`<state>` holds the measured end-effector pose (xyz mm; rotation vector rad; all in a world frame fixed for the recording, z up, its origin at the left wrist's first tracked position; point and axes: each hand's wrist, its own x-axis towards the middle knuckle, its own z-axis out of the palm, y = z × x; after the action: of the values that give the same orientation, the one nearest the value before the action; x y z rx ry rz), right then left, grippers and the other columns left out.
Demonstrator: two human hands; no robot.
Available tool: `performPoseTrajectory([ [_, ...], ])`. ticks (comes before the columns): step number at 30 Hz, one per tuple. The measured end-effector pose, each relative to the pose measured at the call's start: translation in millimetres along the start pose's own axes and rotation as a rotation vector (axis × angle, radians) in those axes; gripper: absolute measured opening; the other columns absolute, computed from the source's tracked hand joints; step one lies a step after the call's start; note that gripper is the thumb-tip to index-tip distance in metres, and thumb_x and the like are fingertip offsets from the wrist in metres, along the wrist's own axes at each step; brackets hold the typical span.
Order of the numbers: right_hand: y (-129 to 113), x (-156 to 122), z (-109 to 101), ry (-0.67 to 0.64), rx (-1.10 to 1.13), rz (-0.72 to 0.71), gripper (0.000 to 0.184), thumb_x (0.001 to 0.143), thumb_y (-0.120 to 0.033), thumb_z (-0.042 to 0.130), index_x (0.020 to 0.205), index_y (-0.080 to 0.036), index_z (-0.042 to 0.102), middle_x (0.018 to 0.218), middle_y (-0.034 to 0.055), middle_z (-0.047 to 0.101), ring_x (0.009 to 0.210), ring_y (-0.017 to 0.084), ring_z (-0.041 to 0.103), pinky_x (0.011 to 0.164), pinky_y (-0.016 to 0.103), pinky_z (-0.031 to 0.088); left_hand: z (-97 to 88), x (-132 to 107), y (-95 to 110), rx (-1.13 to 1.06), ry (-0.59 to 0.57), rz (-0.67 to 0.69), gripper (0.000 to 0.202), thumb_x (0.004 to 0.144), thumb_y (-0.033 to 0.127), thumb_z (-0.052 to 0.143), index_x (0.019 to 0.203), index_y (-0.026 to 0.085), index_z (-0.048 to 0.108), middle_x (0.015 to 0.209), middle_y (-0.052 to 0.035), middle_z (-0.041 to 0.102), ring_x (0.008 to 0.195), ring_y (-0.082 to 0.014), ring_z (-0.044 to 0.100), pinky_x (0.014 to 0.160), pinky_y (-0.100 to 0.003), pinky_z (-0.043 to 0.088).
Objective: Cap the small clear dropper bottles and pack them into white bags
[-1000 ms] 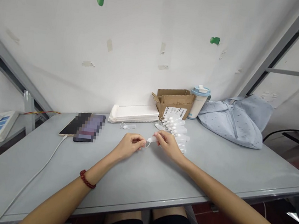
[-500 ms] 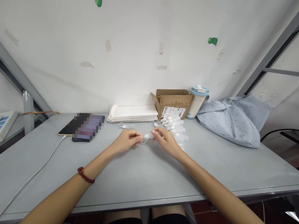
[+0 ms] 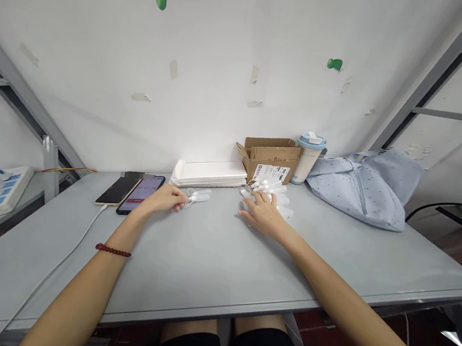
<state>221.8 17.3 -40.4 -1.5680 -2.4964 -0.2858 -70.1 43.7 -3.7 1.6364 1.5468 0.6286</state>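
Note:
My left hand (image 3: pixel 169 198) is closed in a pinch on the thin white cord loop of a small clear plastic tube (image 3: pixel 200 197) with a white end. This tube lies on the grey table beside another one like it, left of the middle. Over to the right, my right hand (image 3: pixel 264 216) reaches onto a pile of several such tubes (image 3: pixel 283 211), its fingers apart. The fingertips touch or hover just over the pile and hide part of it. I cannot see anything gripped in that hand.
Behind the tubes lie a stack of white flat packs (image 3: pixel 210 173) and an open cardboard box (image 3: pixel 273 161). Right of them stand a lidded cup (image 3: pixel 309 159) and a pale blue cloth bag (image 3: pixel 361 189). Two phones (image 3: pixel 120 189) lie at left, one with a white cable (image 3: pixel 63 260).
My left hand has moved left with the tube, which now lies by the other one. My right hand has let go of it and moved slightly right onto the pile.

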Motion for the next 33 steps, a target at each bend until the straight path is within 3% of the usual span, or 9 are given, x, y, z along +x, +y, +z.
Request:
performPoseTrajectory([
  [6, -1.5, 0.4, -1.0, -0.043, -0.032, 0.002, 0.047, 0.093, -0.047, 0.034, 0.116, -0.014, 0.058, 0.118, 0.0216, 0.055, 0.117, 0.034, 0.042, 0.097, 0.060, 0.024, 2.2, 7.7, -8.3, 0.095, 0.049, -0.085, 0.023, 0.057, 0.036, 0.065, 0.054, 0.013, 0.060, 0.050, -0.0007, 0.056, 0.046, -0.0110, 0.049, 0.046, -0.022, 0.038],
  [13, -3.5, 1.0, 0.8, -0.020, -0.056, -0.016, 0.043, 0.092, -0.045, 0.037, 0.108, -0.015, 0.062, 0.108, 0.0193, 0.060, 0.109, 0.032, 0.047, 0.097, 0.061, 0.020, 6.6, 11.1, -13.9, 0.226, 0.113, -0.006, 0.024, 0.062, 0.036, 0.058, 0.050, 0.015, 0.058, 0.049, -0.0007, 0.057, 0.044, -0.0113, 0.048, 0.047, -0.023, 0.036],
  [22, -1.3, 3.3, 4.3, 0.113, -0.012, -0.037, 0.023, 0.092, -0.024, 0.042, 0.107, -0.017, 0.059, 0.099, 0.0140, 0.061, 0.098, 0.026, 0.051, 0.094, 0.051, 0.022, 4.3, 16.8, -23.4, 0.410, 0.208, 0.002, 0.026, 0.069, 0.033, 0.051, 0.049, 0.017, 0.055, 0.051, -0.0030, 0.059, 0.048, -0.0152, 0.052, 0.051, -0.025, 0.036],
  [27, -2.9, 3.6, -1.3, 0.185, 0.169, -0.025, 0.018, 0.089, -0.013, 0.041, 0.094, -0.019, 0.058, 0.091, 0.0091, 0.063, 0.093, 0.022, 0.053, 0.093, 0.045, 0.024, 4.1, 18.7, -25.3, 0.492, 0.256, 0.000, 0.025, 0.073, 0.033, 0.049, 0.058, 0.016, 0.060, 0.057, -0.0047, 0.063, 0.056, -0.0183, 0.057, 0.057, -0.026, 0.038],
  [33, -7.3, 2.1, -7.5, 0.296, 0.586, 0.034, 0.005, 0.086, -0.022, 0.050, 0.083, -0.020, 0.054, 0.083, 0.0026, 0.063, 0.084, 0.018, 0.056, 0.084, 0.036, 0.034, 7.9, 13.7, -23.2, 0.602, 0.333, 0.004, 0.028, 0.076, 0.037, 0.047, 0.076, 0.016, 0.066, 0.073, -0.0106, 0.067, 0.075, -0.0257, 0.061, 0.062, -0.029, 0.038],
])
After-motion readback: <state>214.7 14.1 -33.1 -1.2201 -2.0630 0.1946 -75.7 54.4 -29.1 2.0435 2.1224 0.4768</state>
